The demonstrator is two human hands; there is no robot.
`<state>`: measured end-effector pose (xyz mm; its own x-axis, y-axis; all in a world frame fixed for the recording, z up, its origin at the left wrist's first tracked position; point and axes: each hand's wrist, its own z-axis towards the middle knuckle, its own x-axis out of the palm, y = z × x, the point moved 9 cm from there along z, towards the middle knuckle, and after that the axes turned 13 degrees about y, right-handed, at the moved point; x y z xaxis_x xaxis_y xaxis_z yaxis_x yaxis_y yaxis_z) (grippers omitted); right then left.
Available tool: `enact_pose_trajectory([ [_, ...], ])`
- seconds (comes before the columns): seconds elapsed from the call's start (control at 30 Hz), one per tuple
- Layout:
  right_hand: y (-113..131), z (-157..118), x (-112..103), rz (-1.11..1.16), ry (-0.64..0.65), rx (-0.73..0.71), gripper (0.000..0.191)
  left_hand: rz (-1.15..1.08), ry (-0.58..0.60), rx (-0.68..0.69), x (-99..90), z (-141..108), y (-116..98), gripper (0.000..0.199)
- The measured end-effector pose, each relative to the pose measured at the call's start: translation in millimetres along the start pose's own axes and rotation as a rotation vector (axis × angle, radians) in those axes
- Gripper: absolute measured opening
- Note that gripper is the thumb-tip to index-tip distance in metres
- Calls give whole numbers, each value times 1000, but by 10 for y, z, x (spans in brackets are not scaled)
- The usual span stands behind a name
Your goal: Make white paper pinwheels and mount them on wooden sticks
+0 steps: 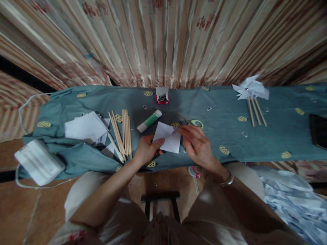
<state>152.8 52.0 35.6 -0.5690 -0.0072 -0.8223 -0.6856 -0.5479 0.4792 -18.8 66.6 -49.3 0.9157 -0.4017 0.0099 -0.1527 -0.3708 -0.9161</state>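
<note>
Forearms (109, 191) slant inward, left hand (147, 149) pinching white paper (170, 142).

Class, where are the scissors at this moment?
In the head view, the scissors lie slightly right of centre on the teal cloth, just beyond the right hand, with the small red box farther back to their left.

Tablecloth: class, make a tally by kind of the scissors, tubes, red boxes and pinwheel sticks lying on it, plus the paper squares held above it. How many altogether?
Scissors: 1
Green-and-white tube: 1
Red box: 1
Pinwheel sticks: 3
Held paper square: 1
Total: 7
</note>
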Motion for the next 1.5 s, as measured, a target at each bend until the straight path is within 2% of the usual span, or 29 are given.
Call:
enact_pose_trajectory([
  [0.27, 178, -104, 454, -113, 197, -124, 43, 154, 45, 14, 22, 87, 16, 31],
  [0.5, 159, -138, 648, -175, 297, -140, 45, 290, 42, 35, -25, 107, -40, 36],
  [0.67, 61, -140, 543, -263, 264, -81, 41, 301, 21, 13, -56, 105, -23, 33],
  [1.0, -518, -114, 49, -353, 79, 216, 39, 101, 24, -8, -90, 83, 37, 30],
  [1.3, -789, 54, 87, -385, 184, 355, 31, -109, 10, 78, -131, 58, -123, 35],
  [1.4, -821, 101, 58, -304, 171, 394, 30, -253, 11, 39, -133, 67, -101, 34],
  [1.5, -916, 67, 30, 35, 77, 494, 21, -343, 13, 15, -143, 68, -89, 35],
])
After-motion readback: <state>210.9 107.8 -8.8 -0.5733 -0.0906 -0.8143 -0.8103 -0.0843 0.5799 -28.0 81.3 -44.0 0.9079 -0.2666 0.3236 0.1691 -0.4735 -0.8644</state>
